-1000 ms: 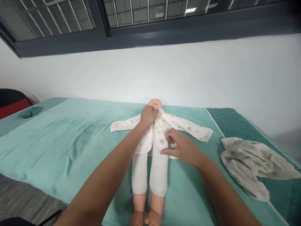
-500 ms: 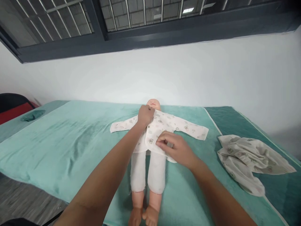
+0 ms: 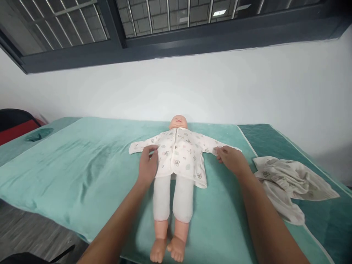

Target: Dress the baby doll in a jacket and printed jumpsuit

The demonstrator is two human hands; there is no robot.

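A baby doll point(image 3: 178, 120) lies on its back, head toward the wall and bare feet toward me. It wears a white printed baby shirt point(image 3: 181, 154), whose front edges meet down the middle, and white leggings point(image 3: 183, 200). Both sleeves stretch out sideways. My left hand point(image 3: 148, 165) is at the shirt's left side below the sleeve, thumb and forefinger apart, with nothing visible in it. On the right, the fingers of my right hand point(image 3: 232, 158) are closed on the sleeve, and the hand hides part of its cuff end.
A crumpled pale printed garment point(image 3: 297, 179) lies on the right, beyond my right forearm. Green covers point(image 3: 90, 157) spread over the bed, which meets a white wall point(image 3: 176, 88) below a barred window. A black and red object point(image 3: 16, 128) is at the far left.
My left hand has left the shirt's neck and come down to its left side. My right hand has moved from the lower front to the right sleeve. The shirt front now lies flatter.
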